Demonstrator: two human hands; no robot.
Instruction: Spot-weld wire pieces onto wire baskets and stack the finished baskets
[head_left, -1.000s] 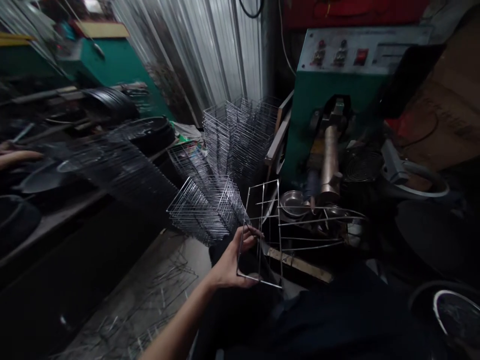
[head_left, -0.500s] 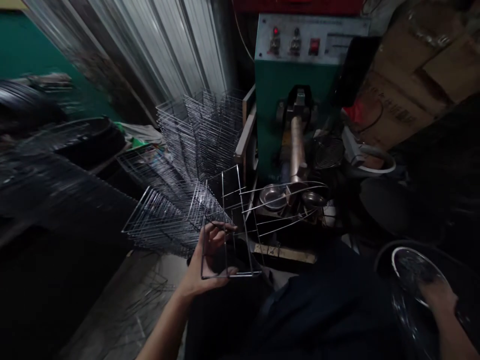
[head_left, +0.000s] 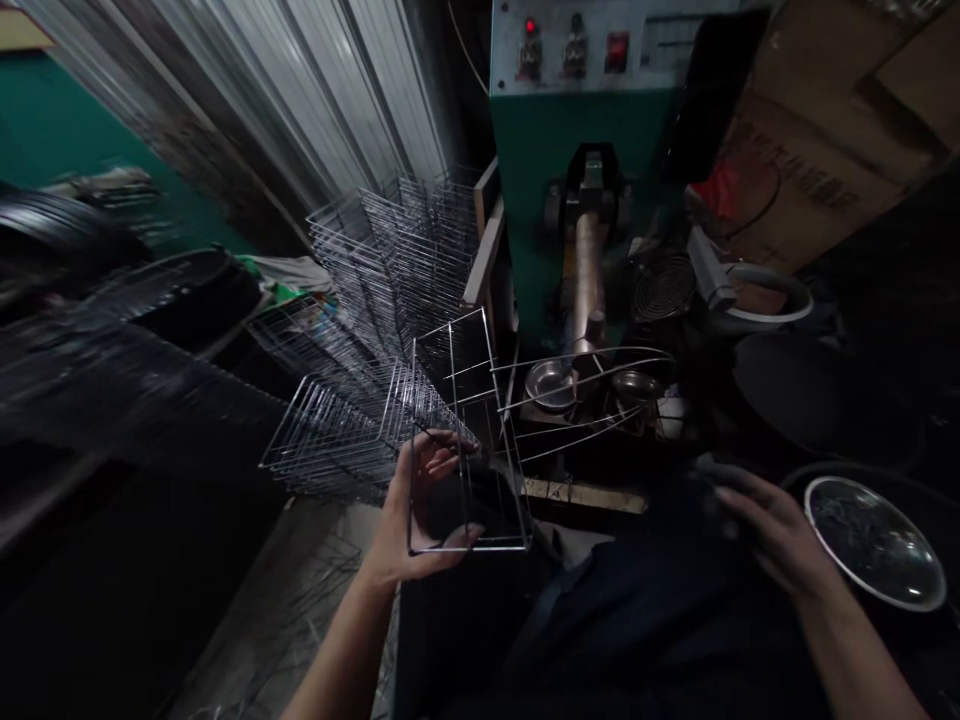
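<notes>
My left hand [head_left: 420,510] grips a thin wire frame [head_left: 480,400] by its near end; the frame stands tilted in front of me, with long wires reaching right toward the machine. My right hand [head_left: 772,535] hovers over my dark-clothed lap beside a shallow metal bowl [head_left: 874,540] of small wire pieces. Its fingers are partly curled and blurred, so what they hold, if anything, does not show. Behind the frame stand stacks of finished wire racks [head_left: 375,300].
A green welding machine [head_left: 592,150] with a copper arm [head_left: 587,280] and red switches faces me. Two small metal dishes [head_left: 551,385] sit below the arm. A fan [head_left: 664,285] is at right, corrugated sheet wall at back, wire scraps on the floor.
The view swung right. My right hand came up out of the metal bowl and moved left over my lap. My left hand kept hold of the wire frame, lifting it slightly.
</notes>
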